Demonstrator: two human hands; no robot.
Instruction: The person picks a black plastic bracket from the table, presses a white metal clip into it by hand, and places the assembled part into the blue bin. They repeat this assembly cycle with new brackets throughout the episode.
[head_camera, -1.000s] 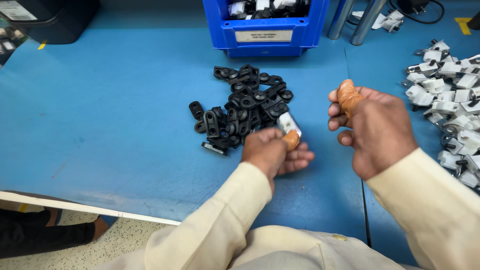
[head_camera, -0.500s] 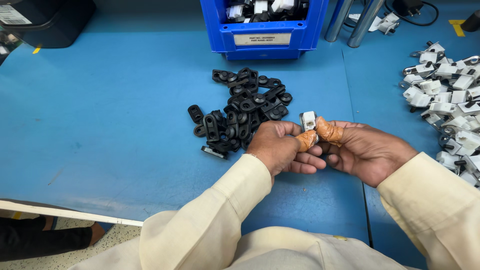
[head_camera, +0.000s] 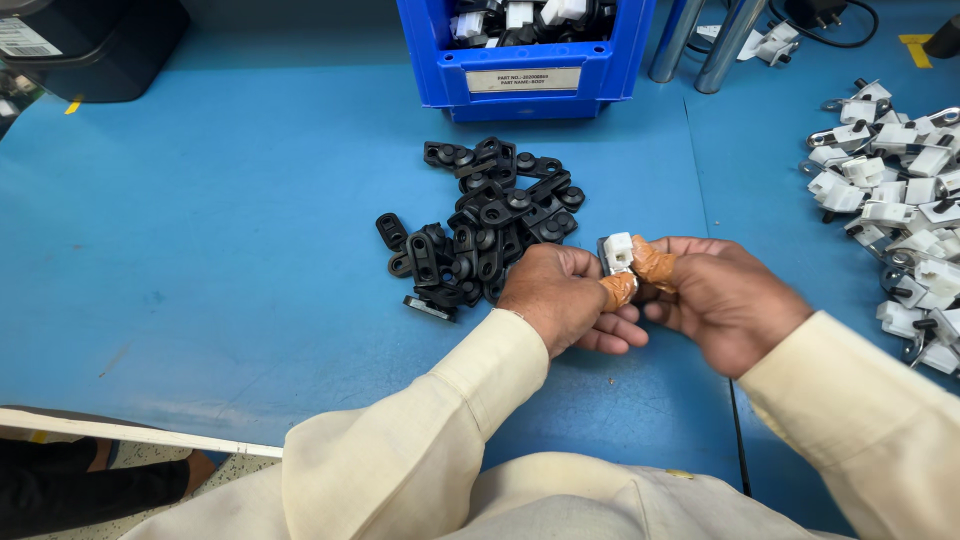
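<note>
Both hands meet above blue bench (head_camera: 200, 250), pinching one small white plastic part (head_camera: 617, 252) between them. Left hand (head_camera: 560, 298) curled closed, taped thumb under part; right hand (head_camera: 722, 300) closed too, taped fingertip pressing part's side. Part looks light, rigid, smooth, likely slippery; best gripped by flat sides, fingertip pinch. Heap of black clips (head_camera: 480, 215) just beyond left hand. Pile of white assemblies (head_camera: 900, 190) off past right hand. Blue bin (head_camera: 525, 60) further ahead.
</note>
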